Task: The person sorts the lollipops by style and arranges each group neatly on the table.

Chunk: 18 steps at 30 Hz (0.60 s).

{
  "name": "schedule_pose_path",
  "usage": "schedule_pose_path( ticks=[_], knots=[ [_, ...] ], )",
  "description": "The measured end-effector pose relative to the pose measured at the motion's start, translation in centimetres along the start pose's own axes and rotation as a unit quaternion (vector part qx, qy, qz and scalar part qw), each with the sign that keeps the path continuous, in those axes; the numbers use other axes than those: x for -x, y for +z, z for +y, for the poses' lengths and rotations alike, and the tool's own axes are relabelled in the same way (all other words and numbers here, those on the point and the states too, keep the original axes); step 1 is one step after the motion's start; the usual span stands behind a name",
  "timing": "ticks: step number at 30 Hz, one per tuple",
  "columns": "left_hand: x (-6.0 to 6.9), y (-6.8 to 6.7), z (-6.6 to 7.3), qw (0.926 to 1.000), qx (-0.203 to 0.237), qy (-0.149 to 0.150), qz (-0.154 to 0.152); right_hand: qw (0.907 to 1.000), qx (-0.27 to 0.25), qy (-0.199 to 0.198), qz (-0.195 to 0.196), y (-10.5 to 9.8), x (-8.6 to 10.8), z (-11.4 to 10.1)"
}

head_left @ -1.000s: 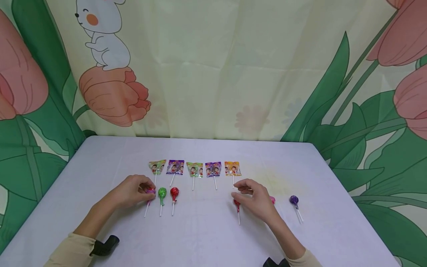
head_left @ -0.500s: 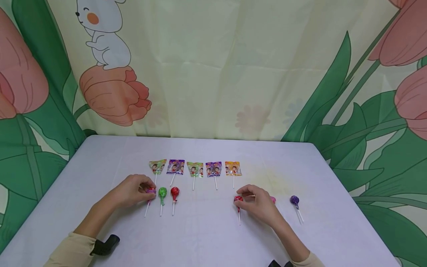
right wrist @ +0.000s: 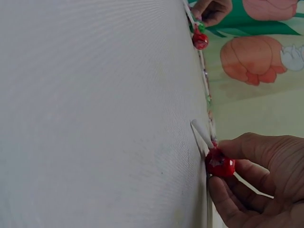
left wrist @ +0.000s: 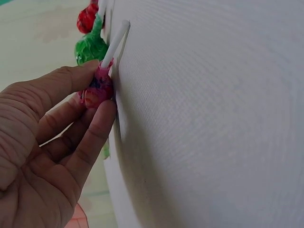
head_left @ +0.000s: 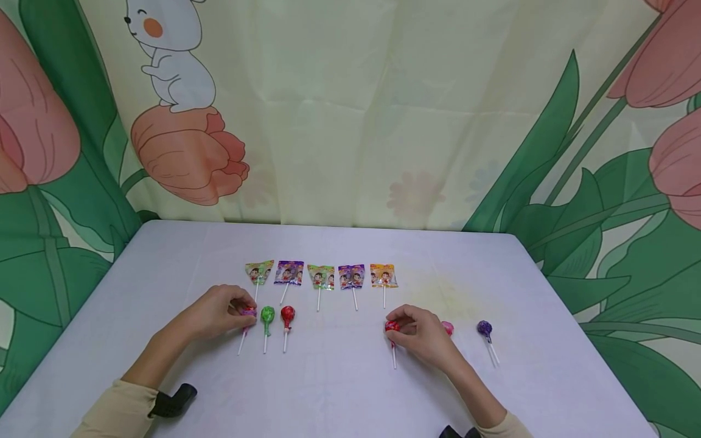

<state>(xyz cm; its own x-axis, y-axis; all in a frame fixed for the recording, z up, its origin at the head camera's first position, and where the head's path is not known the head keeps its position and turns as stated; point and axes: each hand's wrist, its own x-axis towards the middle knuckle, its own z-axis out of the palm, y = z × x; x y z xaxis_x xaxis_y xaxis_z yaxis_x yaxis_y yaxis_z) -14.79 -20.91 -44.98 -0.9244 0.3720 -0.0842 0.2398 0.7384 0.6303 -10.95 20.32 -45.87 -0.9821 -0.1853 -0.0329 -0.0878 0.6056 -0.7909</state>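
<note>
My left hand point(head_left: 219, 313) pinches the head of a pink-purple lollipop point(left wrist: 99, 90) between thumb and fingers, its white stick pointing toward the near side. Right of it lie a green lollipop point(head_left: 267, 314) and a red lollipop point(head_left: 287, 314) in a row. Farther right, my right hand point(head_left: 424, 336) pinches the head of another red lollipop point(right wrist: 220, 164) at the tabletop. A pink lollipop point(head_left: 448, 328) is mostly hidden behind the right hand. At the right lies a dark purple lollipop point(head_left: 484, 329).
Behind the hands runs a row of several flat-bagged lollipops, from a green one point(head_left: 259, 271) to an orange one point(head_left: 384, 275). They lie on a white-covered table point(head_left: 339, 389). A printed curtain point(head_left: 328, 121) hangs behind its far edge.
The right hand has lowered slightly and its thumb and fingers have closed on the red lollipop's head. The left hand keeps its hold on the pink-purple lollipop.
</note>
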Motion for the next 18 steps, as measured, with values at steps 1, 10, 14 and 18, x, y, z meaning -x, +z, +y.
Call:
schedule_pose_path(
  ticks=[1,10,14,18],
  knots=[
    [0.0,0.0,-0.02,1.0,0.0,0.001,0.0,1.0,0.001,-0.001,0.001,0.02,0.0,-0.03],
    [-0.08,-0.04,-0.06,1.0,-0.001,0.006,0.001,1.0,0.003,0.001,0.003,0.12,-0.13,-0.21],
    [-0.06,-0.01,0.0,1.0,0.0,0.001,-0.001,1.0,0.002,-0.001,0.001,0.15,-0.23,-0.26],
    [-0.03,-0.02,0.05,1.0,0.0,-0.001,-0.003,1.0,0.0,-0.005,-0.001,0.17,-0.32,-0.3]
  ],
)
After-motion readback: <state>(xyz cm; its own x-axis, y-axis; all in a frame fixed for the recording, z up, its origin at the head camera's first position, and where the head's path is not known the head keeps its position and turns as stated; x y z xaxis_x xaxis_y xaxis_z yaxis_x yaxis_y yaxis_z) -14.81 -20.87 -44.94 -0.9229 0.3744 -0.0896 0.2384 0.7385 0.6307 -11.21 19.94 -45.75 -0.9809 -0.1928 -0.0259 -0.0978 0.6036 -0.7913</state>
